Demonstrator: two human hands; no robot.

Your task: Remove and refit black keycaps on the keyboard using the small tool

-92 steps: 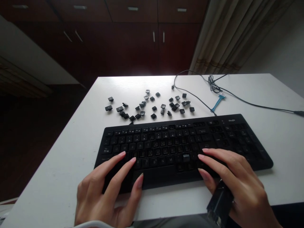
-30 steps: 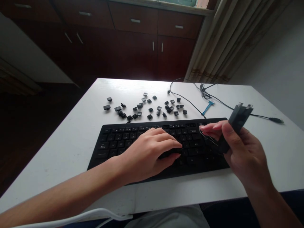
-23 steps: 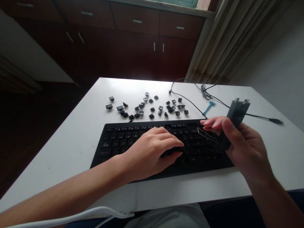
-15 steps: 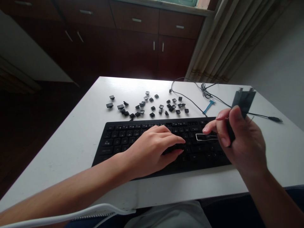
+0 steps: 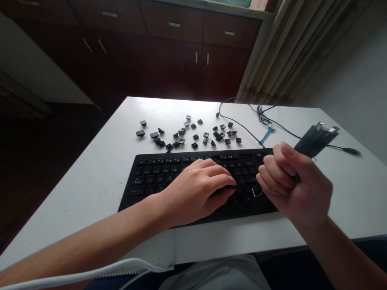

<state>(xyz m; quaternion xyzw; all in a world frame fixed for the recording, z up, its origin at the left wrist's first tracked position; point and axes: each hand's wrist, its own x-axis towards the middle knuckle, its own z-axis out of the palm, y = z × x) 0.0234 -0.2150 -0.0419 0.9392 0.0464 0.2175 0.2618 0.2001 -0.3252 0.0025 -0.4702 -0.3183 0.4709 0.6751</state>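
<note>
My left hand (image 5: 198, 189) lies palm down over the middle of a black keyboard (image 5: 145, 169). Its thumb and index fingertips come close together at the keys, and any dark piece between them blends into the keyboard. Raised over the keyboard's right end, my right hand (image 5: 298, 187) is closed round a keycap puller (image 5: 316, 141). The puller's dark body with two metal prongs sticks out above the fist, tilted to the right. A wire loop (image 5: 256, 191) shows below the fingers, over the keys.
Several loose black keycaps (image 5: 195, 137) are scattered behind the keyboard. A blue brush (image 5: 266, 135) lies at its back right, near a bundled black cable (image 5: 262, 114) with a plug (image 5: 351, 151). The white table (image 5: 90, 193) has a brown cabinet (image 5: 169, 60) behind it. A white cord (image 5: 90, 276) crosses in front.
My right hand has turned and its fingers have curled tighter round the keycap puller, whose pronged end now leans further right and lower. My left hand stays in place.
</note>
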